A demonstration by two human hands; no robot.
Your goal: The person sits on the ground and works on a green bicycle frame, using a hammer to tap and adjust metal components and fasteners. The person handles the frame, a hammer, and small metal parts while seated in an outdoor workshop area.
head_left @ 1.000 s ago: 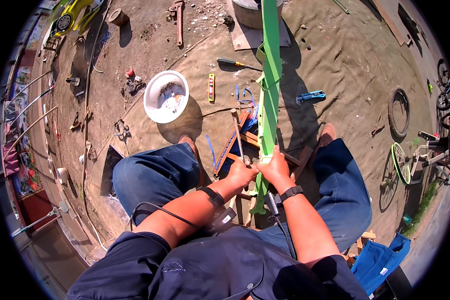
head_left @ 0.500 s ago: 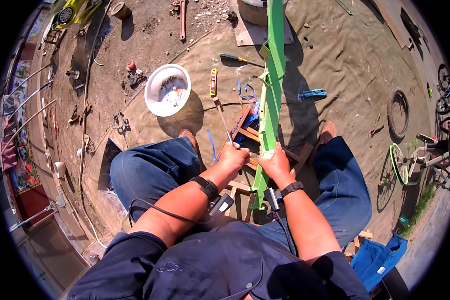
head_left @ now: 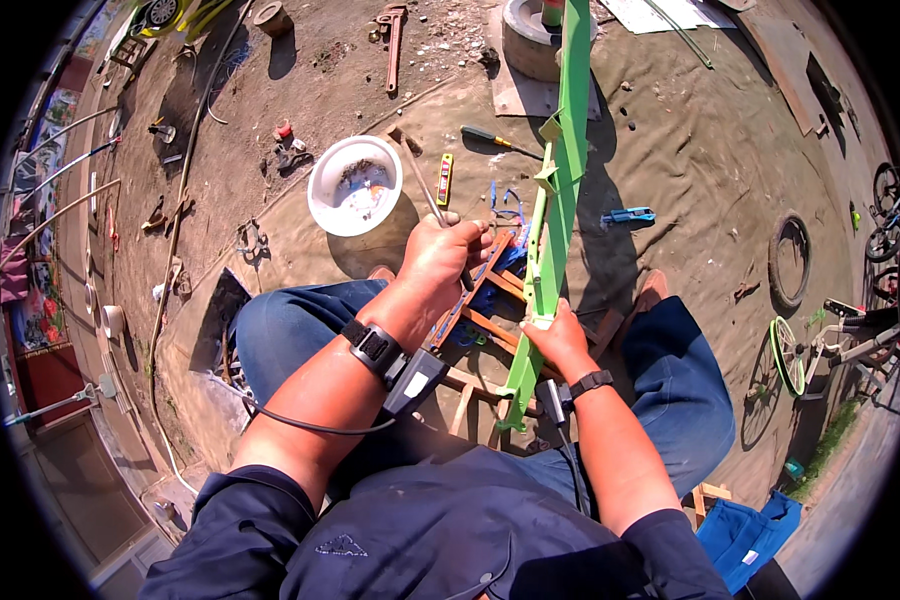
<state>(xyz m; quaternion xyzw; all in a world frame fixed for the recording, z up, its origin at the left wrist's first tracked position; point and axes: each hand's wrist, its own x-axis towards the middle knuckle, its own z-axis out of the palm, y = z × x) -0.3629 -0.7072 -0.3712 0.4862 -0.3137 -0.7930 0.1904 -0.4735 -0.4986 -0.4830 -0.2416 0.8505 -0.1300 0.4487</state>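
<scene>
Left hand [head_left: 438,258]: fingers curled around a slim-handled tool [head_left: 425,178], its far end near the white bowl [head_left: 324,195]. Right hand [head_left: 562,342]: fingers gripping the near part of a green beam [head_left: 560,215], which runs toward the far side, right of the tool.

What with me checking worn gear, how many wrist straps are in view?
2: one black strap around the left wrist, another black strap around the right wrist. Both wrists show; neither strap is hidden.

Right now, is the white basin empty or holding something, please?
Not empty: the white basin holds dark debris and pale bits, visible inside.
</scene>
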